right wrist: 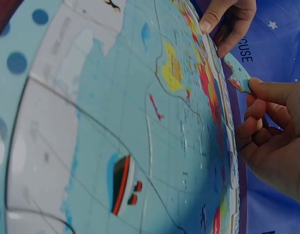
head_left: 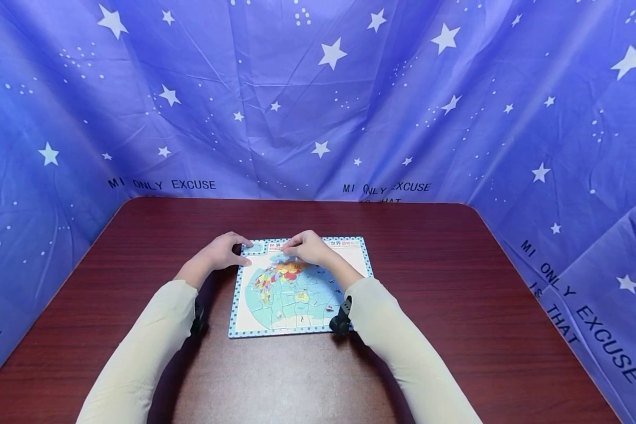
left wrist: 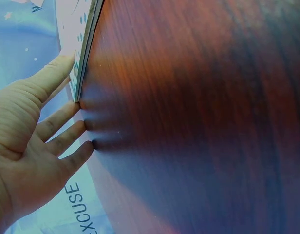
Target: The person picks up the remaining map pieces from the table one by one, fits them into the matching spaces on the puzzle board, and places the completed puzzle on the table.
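A world-map jigsaw puzzle (head_left: pixel 246 282) with a blue dotted border lies flat on the table. Between thumb and fingers my right hand (head_left: pixel 312 247) pinches a loose puzzle piece (right wrist: pixel 238 74), light blue with some red and green, held over the upper part of the map. My left hand (head_left: pixel 219 252) is at the board's upper left corner, fingers spread. Its thumb (left wrist: pixel 60 68) rests on the dotted border, and the other fingertips reach the board's corner and the table top beside it. Part of the puzzle's top edge is hidden behind the right hand.
The dark red wooden table (head_left: pixel 429 306) extends on all sides of the puzzle. Behind it hangs a blue curtain (head_left: pixel 275 70) with white stars and lettering. A black wrist device (head_left: pixel 341 321) on the right arm overlaps the puzzle's lower right corner in the head view.
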The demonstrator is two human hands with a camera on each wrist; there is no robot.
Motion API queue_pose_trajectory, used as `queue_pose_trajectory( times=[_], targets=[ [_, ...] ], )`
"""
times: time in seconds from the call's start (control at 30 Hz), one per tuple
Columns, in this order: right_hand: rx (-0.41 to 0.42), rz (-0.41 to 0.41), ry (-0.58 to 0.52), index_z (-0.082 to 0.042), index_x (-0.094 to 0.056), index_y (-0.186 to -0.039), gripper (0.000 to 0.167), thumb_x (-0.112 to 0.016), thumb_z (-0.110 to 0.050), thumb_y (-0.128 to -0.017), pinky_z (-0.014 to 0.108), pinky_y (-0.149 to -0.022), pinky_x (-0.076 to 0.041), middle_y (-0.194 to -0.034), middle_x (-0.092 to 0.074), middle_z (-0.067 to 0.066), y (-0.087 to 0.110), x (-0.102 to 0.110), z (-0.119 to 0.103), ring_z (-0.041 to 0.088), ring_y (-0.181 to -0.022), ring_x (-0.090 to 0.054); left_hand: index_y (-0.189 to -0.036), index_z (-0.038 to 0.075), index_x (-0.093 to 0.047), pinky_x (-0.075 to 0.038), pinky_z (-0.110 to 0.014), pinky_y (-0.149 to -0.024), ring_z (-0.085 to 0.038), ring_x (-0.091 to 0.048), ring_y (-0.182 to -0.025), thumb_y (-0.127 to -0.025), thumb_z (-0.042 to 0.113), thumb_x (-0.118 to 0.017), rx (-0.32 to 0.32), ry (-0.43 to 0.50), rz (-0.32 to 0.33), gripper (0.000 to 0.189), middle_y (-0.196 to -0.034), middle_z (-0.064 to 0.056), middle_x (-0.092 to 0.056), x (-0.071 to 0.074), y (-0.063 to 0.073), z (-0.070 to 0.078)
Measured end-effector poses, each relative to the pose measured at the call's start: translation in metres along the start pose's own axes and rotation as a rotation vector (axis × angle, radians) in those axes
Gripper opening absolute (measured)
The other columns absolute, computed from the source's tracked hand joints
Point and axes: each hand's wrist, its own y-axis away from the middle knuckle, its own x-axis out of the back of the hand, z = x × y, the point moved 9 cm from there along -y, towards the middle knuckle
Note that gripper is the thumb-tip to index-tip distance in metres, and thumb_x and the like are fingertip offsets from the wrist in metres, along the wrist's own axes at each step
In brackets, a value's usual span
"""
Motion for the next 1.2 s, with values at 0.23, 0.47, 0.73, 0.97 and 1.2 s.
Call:
queue_pose_trajectory(
  times=[0.23,0.47,0.73,0.97,1.2],
  targets=[
    [0.002,-0.003,0.042,-0.008,-0.073,-0.098,0.018,-0.061,-0.019,-0.091,0.024,-0.044,-0.029,-0.084,-0.068,0.007,0.0,-0.008,-0.005,0.01,-0.045,-0.03,-0.122,0.004,-0.06,-0.037,-0.052,-0.103,-0.04,-0.041,-0.124,-0.082,0.025,-0.072,-0.008,0.003,-0.005,0.047,-0.136,-0.025,-0.043,0.0,0.0,0.001],
    [0.008,-0.008,0.03,-0.008,-0.073,-0.098,0.018,-0.06,-0.018,-0.092,0.024,-0.042,-0.029,-0.086,-0.068,0.006,-0.002,-0.017,-0.007,0.01,-0.043,-0.031,-0.122,0.003,-0.06,-0.037,-0.052,-0.103,-0.039,-0.042,-0.123,-0.082,0.025,-0.072,-0.004,0.012,-0.006,0.048,-0.136,-0.025,-0.043,-0.001,0.001,0.001],
    [0.001,0.002,0.027,-0.008,-0.073,-0.095,0.016,-0.061,-0.018,-0.091,0.023,-0.043,-0.032,-0.079,-0.064,0.003,-0.005,-0.024,-0.005,0.01,-0.043,-0.034,-0.123,0.004,-0.06,-0.037,-0.051,-0.104,-0.038,-0.043,-0.122,-0.082,0.026,-0.073,0.009,0.017,-0.004,0.048,-0.135,-0.024,-0.044,-0.001,0.001,0.0],
    [-0.003,-0.004,0.032,-0.006,-0.072,-0.098,0.018,-0.058,-0.017,-0.093,0.024,-0.043,-0.031,-0.054,-0.048,-0.001,-0.006,-0.029,-0.005,0.01,-0.04,-0.032,-0.122,0.004,-0.06,-0.038,-0.051,-0.103,-0.037,-0.044,-0.12,-0.082,0.027,-0.073,0.0,0.009,-0.003,0.048,-0.133,-0.024,-0.046,0.0,0.001,0.001],
    [-0.003,0.027,0.132,-0.007,-0.072,-0.096,0.019,-0.055,-0.017,-0.095,0.024,-0.044,-0.033,-0.068,-0.058,0.0,-0.007,-0.029,-0.006,0.01,-0.043,-0.036,-0.122,0.004,-0.06,-0.038,-0.051,-0.102,-0.038,-0.045,-0.12,-0.082,0.027,-0.073,-0.012,-0.009,0.005,0.048,-0.133,-0.024,-0.047,0.0,0.0,0.0]
  ],
)
